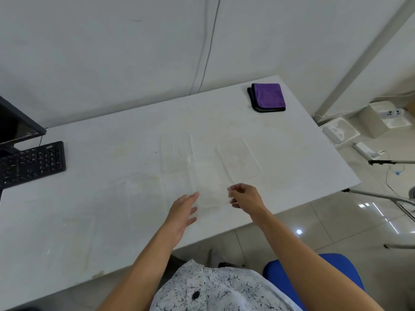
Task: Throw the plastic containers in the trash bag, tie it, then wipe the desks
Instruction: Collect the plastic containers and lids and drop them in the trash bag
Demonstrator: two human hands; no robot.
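Head camera: the white desk (292, 153) has clear plastic tubs spread over it. The middle container (205, 185) sits towards the near edge between both hands, with a second container (239, 161) to its right and a third container (139, 198) to its left. The left hand (184, 212) is flat, fingers straight against the middle container's left side, while the right hand (244, 197) has curled fingers that seem to pinch its right rim, though see-through plastic makes that hard to call. A folded purple cloth (268, 97) lies at the far right corner, and a black keyboard (31, 162) at the left.

Clear plastic containers (239, 160) flat on white desk (112, 135); folded purple cloth (268, 96) far-right.
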